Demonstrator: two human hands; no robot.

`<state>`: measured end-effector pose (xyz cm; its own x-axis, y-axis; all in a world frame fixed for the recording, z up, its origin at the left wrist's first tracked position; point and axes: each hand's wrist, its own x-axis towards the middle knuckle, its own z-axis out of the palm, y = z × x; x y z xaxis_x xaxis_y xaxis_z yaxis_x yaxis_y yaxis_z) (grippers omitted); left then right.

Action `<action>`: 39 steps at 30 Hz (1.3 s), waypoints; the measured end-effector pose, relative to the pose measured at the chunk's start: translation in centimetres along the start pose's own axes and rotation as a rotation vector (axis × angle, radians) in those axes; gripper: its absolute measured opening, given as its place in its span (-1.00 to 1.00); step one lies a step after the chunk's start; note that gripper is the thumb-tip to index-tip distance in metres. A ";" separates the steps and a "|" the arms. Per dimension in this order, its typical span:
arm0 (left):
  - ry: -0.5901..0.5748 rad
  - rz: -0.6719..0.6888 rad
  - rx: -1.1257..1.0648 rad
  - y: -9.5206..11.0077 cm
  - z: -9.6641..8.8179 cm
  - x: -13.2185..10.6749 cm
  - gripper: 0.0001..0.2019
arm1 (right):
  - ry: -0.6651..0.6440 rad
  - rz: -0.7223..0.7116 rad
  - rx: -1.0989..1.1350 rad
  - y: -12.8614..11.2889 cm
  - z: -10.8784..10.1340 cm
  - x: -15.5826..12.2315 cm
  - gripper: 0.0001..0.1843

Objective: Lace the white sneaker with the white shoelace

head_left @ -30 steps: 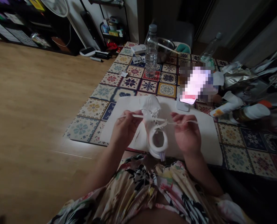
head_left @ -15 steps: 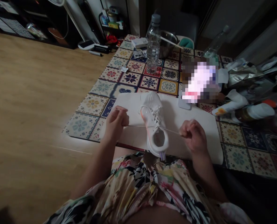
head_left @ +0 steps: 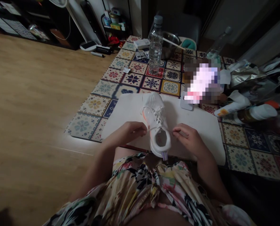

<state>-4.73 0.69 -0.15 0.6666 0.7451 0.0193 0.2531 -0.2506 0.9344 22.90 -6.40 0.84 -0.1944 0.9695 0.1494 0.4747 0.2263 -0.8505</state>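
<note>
Laces (head_left: 159,118) run criss-crossed up the front of a white shoe (head_left: 153,100) — that much looks done — but no bow shows, so fastening them near the opening seems left. The shoe rests on a white mat (head_left: 201,141), toe toward the far edge, between the hands. Left hand (head_left: 132,129) and right hand (head_left: 187,135) each pinch, fingertips closed, apparently on a strand.

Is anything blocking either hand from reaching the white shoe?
Nothing visible. The left hand and right hand flank the white shoe, close to its lace, with no object between them and it. The clear bottle stands beyond the toe, outside both gaps.
</note>
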 end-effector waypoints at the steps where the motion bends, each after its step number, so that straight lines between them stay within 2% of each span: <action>1: -0.011 0.057 -0.007 0.1 -0.3 -0.1 -0.86 | -0.005 -0.027 0.030 0.0 -0.2 0.0 -0.89; 3: -0.020 0.167 -0.056 0.4 -0.6 -0.1 -0.86 | 0.001 -0.065 0.152 -0.1 -0.6 0.1 -0.85; 5: 0.006 0.221 -0.172 0.8 -0.5 0.1 -0.85 | -0.001 -0.073 0.331 -0.4 -0.7 0.4 -0.82; 9: 0.069 0.194 -0.534 1.5 1.5 1.3 -0.79 | -0.019 0.021 0.685 -1.1 0.6 1.5 -0.75; 12: 0.179 0.156 -0.671 1.6 3.6 2.4 -0.75 | 0.041 0.101 0.805 -1.6 2.5 2.5 -0.73; 15: 0.299 0.158 -0.635 1.6 4.7 3.1 -0.77 | 0.151 0.156 0.769 -1.9 3.9 3.3 -0.73; 19: 0.353 0.218 -0.567 1.6 4.9 3.2 -0.84 | 0.237 0.024 0.532 -2.3 4.4 3.5 -0.86; 21: 0.341 0.175 -0.665 1.7 4.9 3.2 -0.82 | 0.233 -0.008 0.475 -2.5 4.4 3.4 -0.91; 23: 0.323 0.097 -0.765 1.9 5.0 3.2 -0.71 | 0.196 0.022 0.477 -2.7 4.2 3.1 -0.92; 25: 0.313 0.035 -0.773 2.1 5.0 3.3 -0.67 | 0.155 0.035 0.455 -2.7 4.0 2.9 -0.92; 28: 0.350 0.032 -0.660 2.5 5.1 3.2 -0.73 | 0.148 -0.011 0.361 -2.8 3.7 2.6 -0.88; 30: 0.380 0.070 -0.552 2.7 5.1 3.1 -0.74 | 0.168 -0.031 0.334 -2.9 3.6 2.6 -0.92; 34: 0.377 0.109 -0.332 2.4 4.9 2.7 -0.83 | 0.252 -0.002 0.377 -2.8 4.3 2.7 -0.92; 37: 0.342 0.084 -0.297 1.9 4.8 2.5 -0.89 | 0.311 0.026 0.436 -2.5 4.8 2.9 -0.94; 39: 0.340 0.070 -0.326 1.7 4.9 2.4 -0.88 | 0.334 -0.005 0.400 -2.5 4.8 3.0 -0.92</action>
<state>0.67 -0.99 -0.25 0.3933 0.9070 0.1505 -0.0537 -0.1408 0.9886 17.00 -4.52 0.99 0.1196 0.9604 0.2517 0.0970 0.2410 -0.9657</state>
